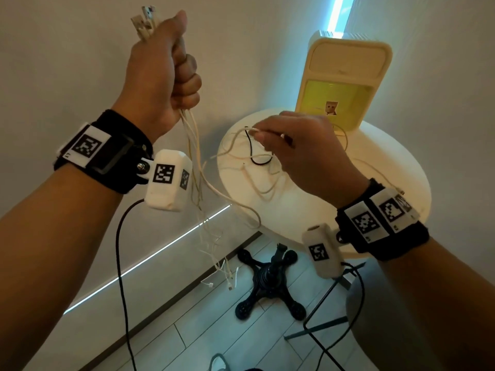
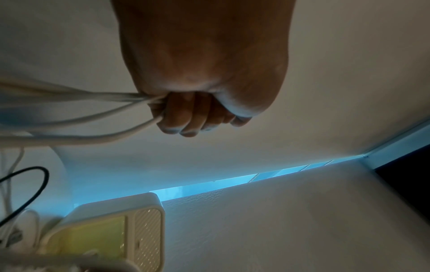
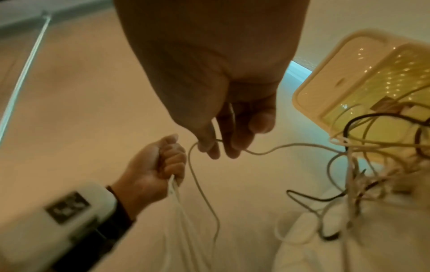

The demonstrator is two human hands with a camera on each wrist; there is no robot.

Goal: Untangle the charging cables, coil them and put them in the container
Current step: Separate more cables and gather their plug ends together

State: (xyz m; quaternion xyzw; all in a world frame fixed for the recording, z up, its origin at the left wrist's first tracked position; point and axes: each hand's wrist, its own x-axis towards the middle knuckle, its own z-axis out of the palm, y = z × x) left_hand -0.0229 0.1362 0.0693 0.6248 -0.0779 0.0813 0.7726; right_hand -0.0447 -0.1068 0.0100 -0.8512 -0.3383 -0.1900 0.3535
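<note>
The job looks to be in its early stage, with untangling under way, nothing coiled, and nothing visibly packed in the container (image 1: 345, 68), which stands upright at the back of the round counter (image 1: 401, 167). The left hand (image 1: 160, 73) is raised, its grip clamped in a fist around a bundle of white cables (image 1: 191, 145); their plug ends stick out above the fist and the long tails hang down to the floor. The right hand (image 1: 302, 145) pinches one thin white cable (image 3: 204, 193) above the counter. A loose knot of pale cables and one black cable (image 1: 254, 156) lies on the counter, unsorted.
</note>
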